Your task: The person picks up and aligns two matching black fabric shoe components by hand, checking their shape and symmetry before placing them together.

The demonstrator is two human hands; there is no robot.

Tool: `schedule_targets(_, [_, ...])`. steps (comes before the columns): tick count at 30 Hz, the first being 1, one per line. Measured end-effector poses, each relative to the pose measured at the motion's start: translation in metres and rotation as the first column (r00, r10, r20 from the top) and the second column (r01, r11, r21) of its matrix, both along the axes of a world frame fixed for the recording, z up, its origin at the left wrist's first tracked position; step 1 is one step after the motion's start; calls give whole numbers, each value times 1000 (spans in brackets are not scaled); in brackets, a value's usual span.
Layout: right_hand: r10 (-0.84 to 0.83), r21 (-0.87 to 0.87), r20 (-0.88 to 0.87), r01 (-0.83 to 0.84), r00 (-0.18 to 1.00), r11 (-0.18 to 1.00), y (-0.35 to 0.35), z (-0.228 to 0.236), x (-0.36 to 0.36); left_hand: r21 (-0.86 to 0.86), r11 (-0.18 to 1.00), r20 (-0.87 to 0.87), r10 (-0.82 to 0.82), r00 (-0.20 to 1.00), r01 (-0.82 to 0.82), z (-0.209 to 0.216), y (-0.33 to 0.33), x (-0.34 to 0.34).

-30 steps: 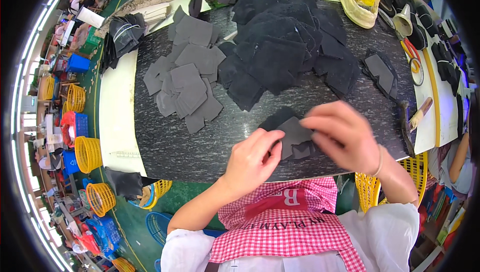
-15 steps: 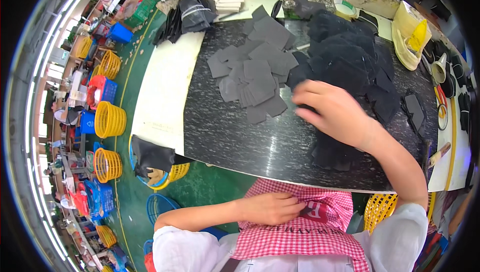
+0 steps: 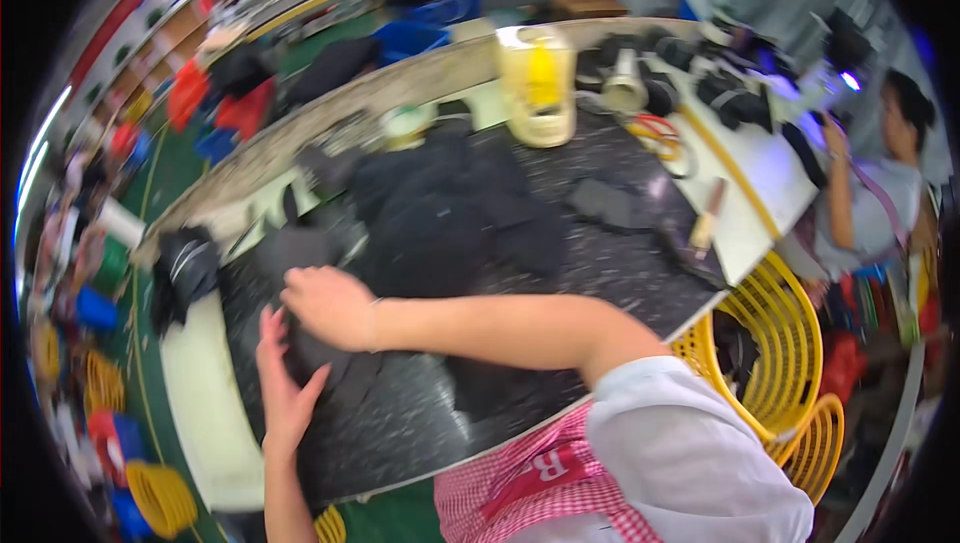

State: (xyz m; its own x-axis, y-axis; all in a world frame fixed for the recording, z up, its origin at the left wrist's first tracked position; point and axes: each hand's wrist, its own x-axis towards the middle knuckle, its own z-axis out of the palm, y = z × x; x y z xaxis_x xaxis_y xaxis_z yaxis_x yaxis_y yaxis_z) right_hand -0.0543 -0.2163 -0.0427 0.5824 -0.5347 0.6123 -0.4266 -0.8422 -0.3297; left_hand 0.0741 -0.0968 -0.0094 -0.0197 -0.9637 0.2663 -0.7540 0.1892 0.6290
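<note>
My left hand [image 3: 285,393] reaches up over the left part of the dark speckled tabletop [image 3: 420,398], fingers stretched and thumb apart, with nothing visible in it. Just beyond it, my right hand [image 3: 335,308] has crossed over from the right; its fingers are curled together, and what they hold, if anything, is hidden. Flat dark grey cut pieces [image 3: 295,248] lie around and under both hands, blurred and partly covered by them. Right of these, beyond my right forearm, spreads a heap of black fabric-like pieces [image 3: 430,228].
A cream container [image 3: 520,93] with a yellow part stands at the back edge beside a tape roll [image 3: 405,123]. Tied black pieces [image 3: 188,263] lie far left. A wooden-handled tool [image 3: 708,218] and yellow baskets [image 3: 765,363] are at right, with another person [image 3: 870,193] beyond.
My view has swung to the right. My right hand has moved left from the black heap to the grey pieces. My left hand has risen from my apron to the tabletop and opened.
</note>
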Motion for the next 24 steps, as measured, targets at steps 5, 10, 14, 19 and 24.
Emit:
schedule_targets(5, [69, 76, -129, -59, 989, 995, -10, -2, 2, 70, 997, -48, -22, 999, 25, -2, -8, -2])
schedule_targets(10, [173, -173, -20, -174, 985, 970, 0, 6, -16, 121, 991, -247, -24, 969, 56, -15, -11, 8])
schedule_targets(14, [316, -266, -56, -319, 947, 909, 18, 34, -40, 274, 962, -163, 50, 985, -3, -18, -2, 24])
schedule_targets(19, [408, 10, 159, -414, 899, 910, 13, 57, -67, -195, 966, -434, -243, 868, 172, 24, 0, -1])
schedule_targets(24, [491, -263, 114, -450, 864, 854, 6, 42, -60, 142, 981, -719, 11, 695, 131, 16, -12, 12])
